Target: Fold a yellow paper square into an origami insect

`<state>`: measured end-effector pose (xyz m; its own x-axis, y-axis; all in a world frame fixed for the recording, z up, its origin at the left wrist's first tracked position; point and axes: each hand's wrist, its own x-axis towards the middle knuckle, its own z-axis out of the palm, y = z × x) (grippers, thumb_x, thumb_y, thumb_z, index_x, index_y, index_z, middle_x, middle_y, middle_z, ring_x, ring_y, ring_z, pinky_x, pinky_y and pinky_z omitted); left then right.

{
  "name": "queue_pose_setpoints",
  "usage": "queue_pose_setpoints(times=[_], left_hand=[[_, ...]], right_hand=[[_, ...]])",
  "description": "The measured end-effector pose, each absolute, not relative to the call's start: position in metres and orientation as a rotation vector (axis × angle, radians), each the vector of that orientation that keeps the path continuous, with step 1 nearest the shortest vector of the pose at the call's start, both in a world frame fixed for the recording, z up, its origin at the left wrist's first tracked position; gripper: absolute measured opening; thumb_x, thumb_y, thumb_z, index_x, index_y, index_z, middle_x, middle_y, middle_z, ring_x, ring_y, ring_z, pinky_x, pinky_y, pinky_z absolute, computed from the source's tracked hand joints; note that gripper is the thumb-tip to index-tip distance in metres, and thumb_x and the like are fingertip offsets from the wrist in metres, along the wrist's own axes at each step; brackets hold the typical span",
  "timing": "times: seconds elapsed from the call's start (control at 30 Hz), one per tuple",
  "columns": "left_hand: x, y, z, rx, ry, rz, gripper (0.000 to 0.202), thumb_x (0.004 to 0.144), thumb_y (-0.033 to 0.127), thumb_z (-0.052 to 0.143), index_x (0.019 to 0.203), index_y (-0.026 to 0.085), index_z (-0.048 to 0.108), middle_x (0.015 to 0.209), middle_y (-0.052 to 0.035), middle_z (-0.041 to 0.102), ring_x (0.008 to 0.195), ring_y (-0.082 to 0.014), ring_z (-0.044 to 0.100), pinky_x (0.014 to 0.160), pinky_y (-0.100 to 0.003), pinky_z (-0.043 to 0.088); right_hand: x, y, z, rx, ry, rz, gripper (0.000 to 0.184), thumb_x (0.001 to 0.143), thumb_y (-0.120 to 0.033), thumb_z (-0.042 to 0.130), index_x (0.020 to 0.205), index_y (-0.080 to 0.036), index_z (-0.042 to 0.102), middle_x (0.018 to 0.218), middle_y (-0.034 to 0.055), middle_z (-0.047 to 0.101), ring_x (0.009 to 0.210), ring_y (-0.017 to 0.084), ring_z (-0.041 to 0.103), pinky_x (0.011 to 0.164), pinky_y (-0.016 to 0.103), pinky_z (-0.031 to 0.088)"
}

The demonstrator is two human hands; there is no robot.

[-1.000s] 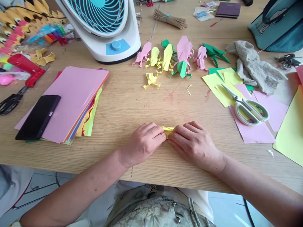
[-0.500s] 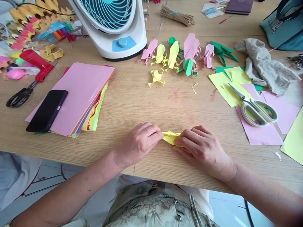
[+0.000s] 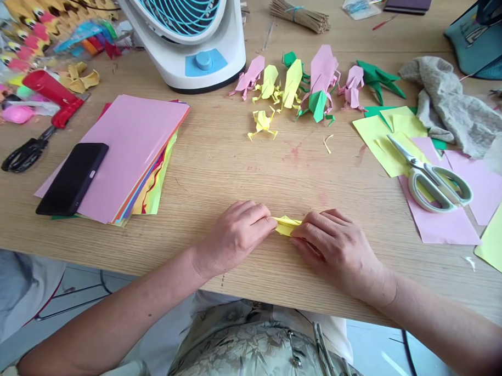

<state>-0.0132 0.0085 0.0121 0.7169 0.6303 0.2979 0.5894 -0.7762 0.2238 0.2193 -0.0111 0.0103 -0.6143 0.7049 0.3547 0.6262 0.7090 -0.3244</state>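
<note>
Near the table's front edge, a small folded piece of yellow paper (image 3: pixel 286 226) spans the gap between my two hands. My left hand (image 3: pixel 238 234) pinches its left end with closed fingers. The other end is gripped by my right hand (image 3: pixel 335 248), whose curled fingers cover much of that side. Only the middle of the folded paper shows, with a crease along its length and a small peak at the top. Beyond my hands sits a small yellow origami frog (image 3: pixel 262 123), with a thin yellow paper scrap (image 3: pixel 327 143) to its right.
Several folded paper animals, among them a large pink one (image 3: pixel 323 70), stand beside a white fan (image 3: pixel 206 66). To the left, a black phone (image 3: pixel 73 179) lies on stacked coloured paper (image 3: pixel 133 145). On the right, scissors (image 3: pixel 436 181) rest on loose sheets near a grey cloth (image 3: pixel 451 107).
The view has shifted slightly. My hands have come a little closer together, so less of the yellow paper shows between them. Both keep their grip.
</note>
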Motion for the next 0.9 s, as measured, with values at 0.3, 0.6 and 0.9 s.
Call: queue_pose_setpoints(times=[0.3, 0.6, 0.9], left_hand=[[-0.014, 0.011, 0.012, 2.930, 0.980, 0.457, 0.017, 0.100, 0.015, 0.046, 0.093, 0.016, 0.061, 0.085, -0.0037, 0.059, 0.077, -0.0157, 0.051, 0.073, -0.030, 0.042], [-0.015, 0.014, 0.013, 2.913, 0.933, 0.428, 0.016, 0.100, 0.016, 0.046, 0.091, 0.015, 0.060, 0.084, -0.0038, 0.057, 0.078, -0.0163, 0.051, 0.072, -0.030, 0.042], [-0.023, 0.021, 0.016, 2.843, 0.899, 0.468, 0.014, 0.099, 0.014, 0.048, 0.094, 0.015, 0.061, 0.086, -0.0033, 0.058, 0.079, -0.0150, 0.052, 0.074, -0.028, 0.043]], right_hand=[[0.223, -0.017, 0.008, -1.013, -2.441, 0.196, 0.014, 0.096, -0.016, 0.055, 0.084, -0.017, 0.064, 0.084, 0.0060, 0.059, 0.068, 0.015, 0.051, 0.063, 0.029, 0.041], [0.223, -0.013, 0.013, -1.084, -2.377, 0.488, 0.007, 0.094, -0.016, 0.058, 0.087, -0.018, 0.060, 0.089, 0.0047, 0.063, 0.074, 0.015, 0.057, 0.067, 0.029, 0.044], [0.221, -0.011, 0.014, -1.151, -2.365, 0.592, 0.009, 0.092, -0.015, 0.056, 0.085, -0.019, 0.054, 0.085, 0.0039, 0.061, 0.072, 0.015, 0.054, 0.066, 0.030, 0.041]])
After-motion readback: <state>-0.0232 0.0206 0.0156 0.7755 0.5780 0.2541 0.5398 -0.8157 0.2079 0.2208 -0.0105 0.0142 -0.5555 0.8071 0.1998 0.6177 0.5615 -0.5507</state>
